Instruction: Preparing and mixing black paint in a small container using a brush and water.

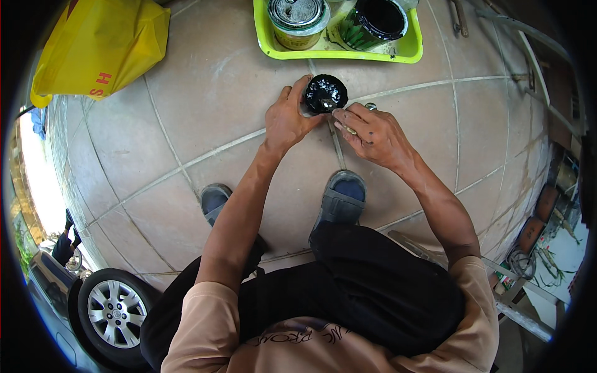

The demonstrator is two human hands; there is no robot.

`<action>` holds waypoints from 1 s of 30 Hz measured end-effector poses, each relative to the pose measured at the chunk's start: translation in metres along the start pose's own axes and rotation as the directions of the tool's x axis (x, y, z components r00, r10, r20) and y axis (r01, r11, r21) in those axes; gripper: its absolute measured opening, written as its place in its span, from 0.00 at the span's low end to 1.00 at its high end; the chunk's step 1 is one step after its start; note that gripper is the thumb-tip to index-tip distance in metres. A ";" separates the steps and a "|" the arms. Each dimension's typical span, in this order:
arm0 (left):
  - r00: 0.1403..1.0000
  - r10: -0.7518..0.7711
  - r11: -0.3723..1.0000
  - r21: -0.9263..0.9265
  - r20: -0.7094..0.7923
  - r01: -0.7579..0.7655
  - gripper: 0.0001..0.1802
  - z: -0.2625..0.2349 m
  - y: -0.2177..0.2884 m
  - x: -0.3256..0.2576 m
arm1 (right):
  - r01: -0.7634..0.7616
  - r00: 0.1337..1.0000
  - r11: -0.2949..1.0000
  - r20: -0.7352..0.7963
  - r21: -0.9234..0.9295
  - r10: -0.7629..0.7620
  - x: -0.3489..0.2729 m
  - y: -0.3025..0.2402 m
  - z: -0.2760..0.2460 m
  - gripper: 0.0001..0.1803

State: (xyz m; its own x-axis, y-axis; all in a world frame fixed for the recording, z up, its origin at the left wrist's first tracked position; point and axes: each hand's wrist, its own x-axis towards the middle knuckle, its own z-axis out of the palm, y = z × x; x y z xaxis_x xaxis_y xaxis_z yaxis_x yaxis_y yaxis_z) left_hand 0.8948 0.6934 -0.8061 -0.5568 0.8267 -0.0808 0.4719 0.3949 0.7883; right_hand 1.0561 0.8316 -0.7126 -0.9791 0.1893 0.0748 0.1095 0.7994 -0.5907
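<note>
My left hand (pixel 288 119) is closed around the side of a small cup (pixel 324 88) with glossy black paint in it, above the tiled floor. At the cup's near right rim, my right hand (pixel 375 135) pinches a thin tool with a pale handle end (pixel 350 130). The tool's kind is mostly hidden by my fingers; its tip seems to reach into the paint. A ring (pixel 370 106) is on one finger of that hand, and dark paint spots mark its back.
Beyond the cup lies a lime-green tray (pixel 398 58) with a lidded paint can (pixel 297 38) and an open, paint-smeared can (pixel 368 28). A yellow bag (pixel 118 46) is at far left, a car wheel (pixel 117 309) at near left. My sandalled feet (pixel 336 202) rest below my hands.
</note>
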 end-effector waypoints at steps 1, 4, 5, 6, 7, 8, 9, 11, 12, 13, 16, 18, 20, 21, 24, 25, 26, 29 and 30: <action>1.000 0.000 1.000 -0.001 0.002 0.000 0.49 -0.001 0.001 0.000 | -0.001 1.000 1.000 0.002 0.002 0.001 0.003 0.000 -0.002 0.19; 1.000 0.001 1.000 -0.006 0.003 -0.001 0.48 0.000 0.003 -0.001 | 0.027 1.000 0.998 0.016 -0.051 -0.026 0.009 0.003 -0.004 0.19; 1.000 0.003 1.000 -0.006 0.001 -0.003 0.48 0.001 0.004 -0.001 | 0.002 1.000 0.994 0.028 -0.107 0.001 0.008 0.005 -0.004 0.19; 1.000 -0.003 1.000 -0.005 0.000 0.003 0.48 0.001 0.003 -0.001 | -0.020 0.999 0.988 0.042 -0.155 0.027 0.008 0.006 -0.002 0.19; 1.000 -0.007 1.000 -0.004 0.004 0.007 0.48 0.001 0.003 -0.002 | -0.018 0.999 0.989 0.045 -0.150 0.025 0.006 0.006 0.000 0.19; 1.000 -0.011 1.000 -0.003 0.007 0.011 0.48 0.001 0.001 -0.003 | -0.025 0.997 0.990 0.064 -0.138 0.034 0.003 0.005 0.001 0.18; 1.000 -0.012 1.000 -0.005 0.006 0.012 0.48 0.001 0.001 -0.003 | -0.033 0.996 0.991 0.082 -0.132 0.044 -0.001 0.002 0.001 0.17; 1.000 0.003 1.000 -0.019 -0.004 -0.003 0.48 0.002 -0.001 -0.004 | -0.015 0.997 0.996 0.073 -0.086 0.021 -0.005 -0.002 0.003 0.16; 1.000 0.001 1.000 -0.020 -0.003 -0.001 0.48 0.002 -0.001 -0.003 | 0.003 0.998 0.999 0.061 -0.038 -0.001 -0.006 -0.004 0.004 0.16; 1.000 0.012 1.000 -0.019 -0.013 -0.013 0.47 0.002 -0.002 -0.003 | 0.002 0.998 0.999 0.062 -0.037 0.000 -0.005 -0.004 0.004 0.16; 1.000 -0.001 1.000 -0.012 0.002 0.001 0.47 0.001 0.001 -0.003 | -0.032 0.999 0.993 -0.021 -0.111 0.030 0.002 -0.002 0.003 0.18; 0.999 -0.027 1.000 -0.003 0.027 0.027 0.47 0.000 0.003 -0.003 | -0.035 0.998 0.994 -0.062 -0.108 0.028 0.010 0.002 0.006 0.17; 1.000 -0.005 1.000 0.003 -0.003 0.005 0.46 0.001 0.001 -0.003 | -0.001 1.000 0.994 -0.013 -0.108 0.000 0.013 0.003 0.010 0.17; 1.000 -0.006 1.000 0.002 -0.002 0.006 0.46 0.001 0.002 -0.002 | 0.034 0.999 0.994 0.037 -0.106 -0.031 0.013 0.003 0.012 0.17; 1.000 -0.023 1.000 0.001 -0.007 0.023 0.46 0.003 0.001 -0.002 | 0.045 0.995 0.998 0.089 -0.050 -0.041 0.004 0.002 0.013 0.18; 1.000 -0.011 1.000 0.003 -0.002 0.011 0.46 0.002 -0.001 -0.003 | 0.048 0.995 0.998 0.091 -0.046 -0.043 0.003 0.001 0.013 0.18; 1.000 0.002 1.000 0.006 0.003 -0.002 0.45 0.001 -0.002 -0.003 | 0.053 0.996 0.998 0.074 -0.017 -0.051 0.002 0.001 0.011 0.16; 1.000 -0.007 1.000 -0.003 -0.004 0.007 0.45 0.002 -0.002 -0.004 | 0.031 0.996 0.999 0.079 -0.006 -0.030 0.000 0.001 -0.001 0.16; 1.000 -0.010 1.000 -0.003 -0.004 0.010 0.45 0.002 -0.001 -0.004 | 0.003 0.995 1.000 0.095 -0.028 0.000 0.000 0.000 -0.005 0.17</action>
State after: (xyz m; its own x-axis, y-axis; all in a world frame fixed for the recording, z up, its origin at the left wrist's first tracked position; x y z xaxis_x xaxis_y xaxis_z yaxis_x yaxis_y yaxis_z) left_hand 0.8977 0.6906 -0.8080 -0.5643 0.8211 -0.0857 0.4642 0.4014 0.7895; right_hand 1.0570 0.8345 -0.7089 -0.9909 0.1342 -0.0023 0.1118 0.8155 -0.5679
